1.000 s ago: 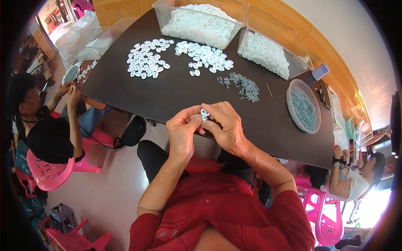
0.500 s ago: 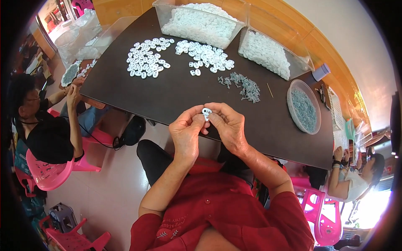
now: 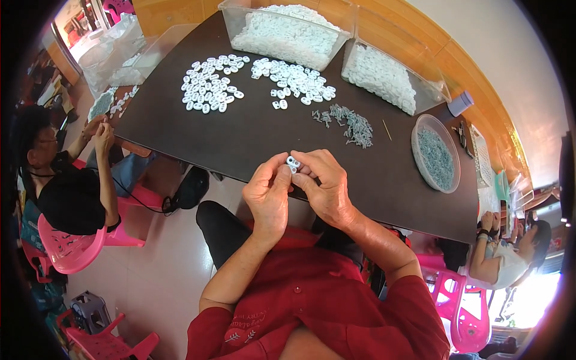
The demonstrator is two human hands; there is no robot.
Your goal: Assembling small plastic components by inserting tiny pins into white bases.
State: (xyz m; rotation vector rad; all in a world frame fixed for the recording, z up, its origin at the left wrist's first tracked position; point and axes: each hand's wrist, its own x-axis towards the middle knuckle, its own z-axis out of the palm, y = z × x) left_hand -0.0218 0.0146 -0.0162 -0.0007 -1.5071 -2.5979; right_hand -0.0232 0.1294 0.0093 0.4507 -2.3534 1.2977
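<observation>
Both hands met above the desk's (image 3: 252, 144) near edge — the left hand (image 3: 268, 198) and right hand (image 3: 324, 189) pinched one small white plastic piece (image 3: 293, 162) between closed fingertips. Along the far edge, two clear bins (image 3: 285, 33) held heaps of white pieces. Near the right edge, a round dish (image 3: 435, 153) held grey parts.

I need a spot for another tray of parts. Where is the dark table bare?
Bare: the near strip of the dark table, between the white piece piles and the hands; also between the grey pin heap and the round dish. Crowded: the far edge, with two clear bins.
</observation>
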